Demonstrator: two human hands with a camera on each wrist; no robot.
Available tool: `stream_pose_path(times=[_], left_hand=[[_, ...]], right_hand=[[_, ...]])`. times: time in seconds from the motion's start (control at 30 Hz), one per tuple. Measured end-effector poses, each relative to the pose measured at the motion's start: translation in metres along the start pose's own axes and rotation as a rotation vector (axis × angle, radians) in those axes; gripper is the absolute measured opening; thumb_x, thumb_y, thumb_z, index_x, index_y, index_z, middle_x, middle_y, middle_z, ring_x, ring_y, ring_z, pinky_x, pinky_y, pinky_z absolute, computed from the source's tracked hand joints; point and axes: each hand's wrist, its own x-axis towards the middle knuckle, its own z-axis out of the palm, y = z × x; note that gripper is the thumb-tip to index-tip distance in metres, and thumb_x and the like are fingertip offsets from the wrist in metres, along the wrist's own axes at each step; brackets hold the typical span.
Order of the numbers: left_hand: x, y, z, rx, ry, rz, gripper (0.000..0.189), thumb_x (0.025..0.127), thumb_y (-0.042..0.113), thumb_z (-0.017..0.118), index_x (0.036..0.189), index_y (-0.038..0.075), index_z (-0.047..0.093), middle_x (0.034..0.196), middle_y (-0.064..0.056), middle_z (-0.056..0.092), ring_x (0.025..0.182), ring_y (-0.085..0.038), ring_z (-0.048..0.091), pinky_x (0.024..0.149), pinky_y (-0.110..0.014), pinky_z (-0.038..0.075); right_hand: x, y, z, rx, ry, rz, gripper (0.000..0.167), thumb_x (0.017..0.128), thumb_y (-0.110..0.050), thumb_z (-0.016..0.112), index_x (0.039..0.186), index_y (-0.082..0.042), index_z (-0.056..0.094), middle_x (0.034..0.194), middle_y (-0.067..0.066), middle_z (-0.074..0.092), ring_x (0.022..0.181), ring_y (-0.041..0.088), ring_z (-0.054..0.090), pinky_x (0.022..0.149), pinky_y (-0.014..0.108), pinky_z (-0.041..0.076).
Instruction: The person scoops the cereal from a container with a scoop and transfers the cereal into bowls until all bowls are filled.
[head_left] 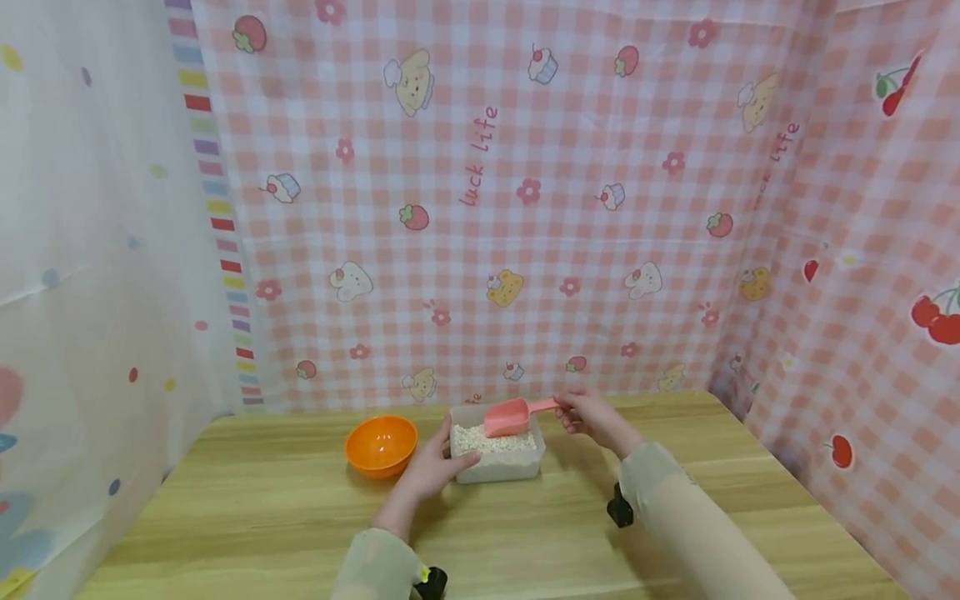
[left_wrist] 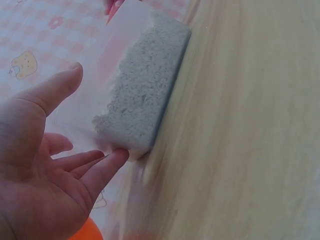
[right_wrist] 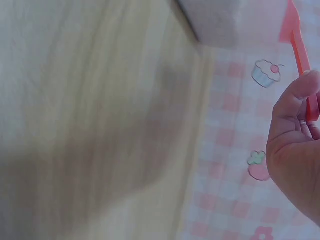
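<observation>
Our R hand (head_left: 592, 417) pinches the scoop (head_left: 508, 418) by its handle; lengthwise it runs L into tub (head_left: 498, 471). L hand (head_left: 429, 468), fingers apart, touches tub's L end.

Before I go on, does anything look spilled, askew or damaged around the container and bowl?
Nothing stands out. The orange bowl sits upright, the container stands flat on the table, and the right hand grips the pink scoop by its handle. I see no spill or damage, though stray crumbs might be too small to tell.
</observation>
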Motion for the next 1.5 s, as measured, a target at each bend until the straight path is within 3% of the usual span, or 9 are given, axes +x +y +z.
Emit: stream_pose_path(times=[0.5,0.73,1.1,1.5], left_hand=[[0.000,0.001,-0.001,-0.023,0.021,0.019,0.093,0.088,0.035,0.072,0.154,0.002,0.017,0.154,-0.022,0.027,0.130,-0.039,0.044,0.104,-0.049,0.039],[0.000,0.001,0.001,-0.072,0.028,0.023,0.093,0.087,0.031,0.074,0.154,0.001,0.017,0.155,-0.021,0.027,0.131,-0.040,0.042,0.104,-0.049,0.039],[-0.001,0.003,0.001,-0.094,0.033,0.011,0.092,0.087,0.029,0.074,0.154,0.002,0.017,0.154,-0.021,0.028,0.131,-0.041,0.043,0.103,-0.050,0.039],[-0.001,0.003,0.002,-0.076,0.031,-0.004,0.093,0.087,0.032,0.074,0.154,0.002,0.017,0.155,-0.020,0.028,0.131,-0.040,0.043,0.104,-0.050,0.039]], right_hand=[[-0.006,-0.039,-0.015,-0.110,-0.026,-0.067,0.027,0.100,-0.012,0.050,0.110,0.012,0.059,0.069,0.005,0.057,0.054,0.011,0.050,0.052,0.024,0.049],[-0.005,-0.049,-0.019,-0.174,-0.036,-0.065,0.024,0.100,-0.015,0.052,0.108,0.007,0.059,0.071,0.005,0.057,0.056,0.012,0.052,0.053,0.025,0.050],[-0.004,-0.058,-0.024,-0.301,-0.046,-0.122,0.021,0.098,-0.012,0.053,0.099,0.007,0.062,0.069,0.006,0.057,0.055,0.012,0.052,0.051,0.025,0.050],[-0.001,-0.045,-0.016,-0.294,-0.066,-0.124,0.018,0.097,-0.008,0.054,0.086,0.003,0.063,0.066,0.006,0.055,0.052,0.013,0.050,0.049,0.025,0.048]])
